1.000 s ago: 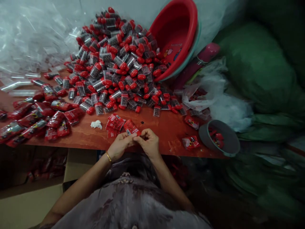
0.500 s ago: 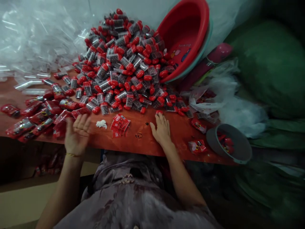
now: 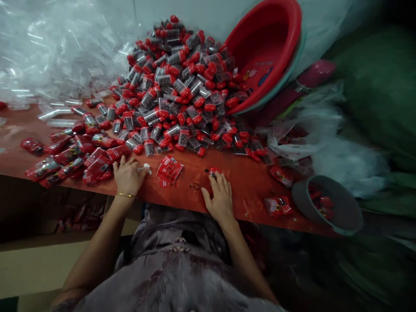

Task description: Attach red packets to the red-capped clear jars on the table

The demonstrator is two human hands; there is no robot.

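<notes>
A red-topped container (image 3: 215, 170) lies at the right hand's (image 3: 220, 197) loosely spread fingertips, toward the desk's (image 3: 175, 197) back edge — long axis unclear; the left hand (image 3: 128, 177), fingers parted, is farther.

A loose, silky-looking grey-mauve cloth garment (image 3: 152, 288) falls in soft folds, patterned with blurry dark plum blotches (image 3: 162, 271). A small, pale pinkish, cluster-shaped ornament (image 3: 180, 246) sits toward its far end. A thin gold-coloured bangle (image 3: 126, 195) rings the wrist of the left hand (image 3: 128, 177); both forearms (image 3: 100, 242) are bare.
</notes>
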